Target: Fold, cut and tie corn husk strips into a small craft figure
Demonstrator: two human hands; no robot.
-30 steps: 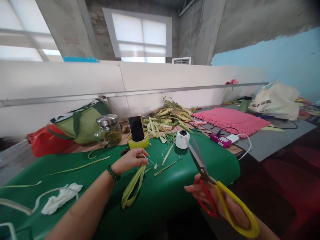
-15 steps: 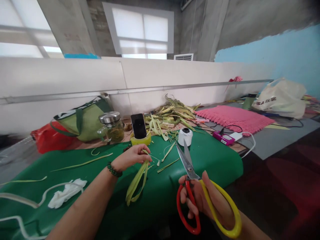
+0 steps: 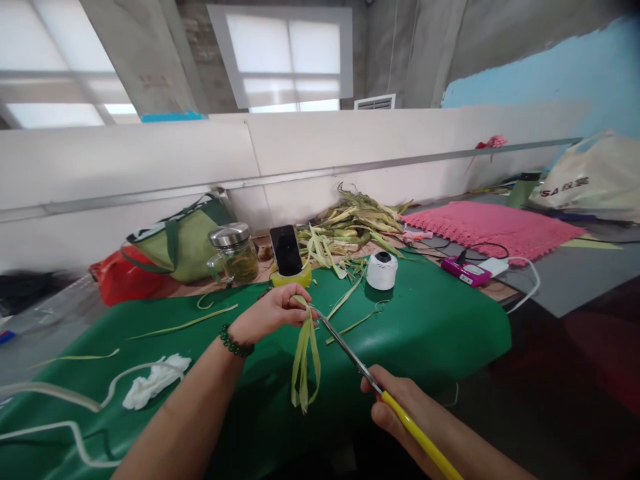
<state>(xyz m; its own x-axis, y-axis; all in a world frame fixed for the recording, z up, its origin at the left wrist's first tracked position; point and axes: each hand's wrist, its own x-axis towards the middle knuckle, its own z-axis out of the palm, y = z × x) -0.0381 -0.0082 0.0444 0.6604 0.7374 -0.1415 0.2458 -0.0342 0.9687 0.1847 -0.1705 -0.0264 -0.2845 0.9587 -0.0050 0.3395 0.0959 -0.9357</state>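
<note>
My left hand (image 3: 283,308), with a dark green bead bracelet on the wrist, pinches a looped bundle of pale green husk strips (image 3: 304,363) that hangs down over the green mat. In my right hand (image 3: 400,400) are scissors (image 3: 350,355) with a yellow handle showing; the other handle is hidden by the hand. Seen edge-on, the blades look closed, and their tips reach the top of the bundle by my left fingertips. Whether they touch a strip or thread there I cannot tell. A white spool of thread (image 3: 383,271) stands on the mat beyond the scissors.
Behind my left hand a phone (image 3: 287,251) leans in a yellow holder beside a glass jar (image 3: 235,255). A heap of husks (image 3: 357,220) lies at the back. Crumpled tissue (image 3: 156,381) and white cable are on the green mat (image 3: 430,333). Rightward are a magenta power strip (image 3: 466,271) and pink cloth (image 3: 495,227).
The scissors have moved left to the bundle, turned edge-on, and their blades have gone from spread to closed-looking. A thin curled offcut now shows near the spool. The view has shifted slightly.
</note>
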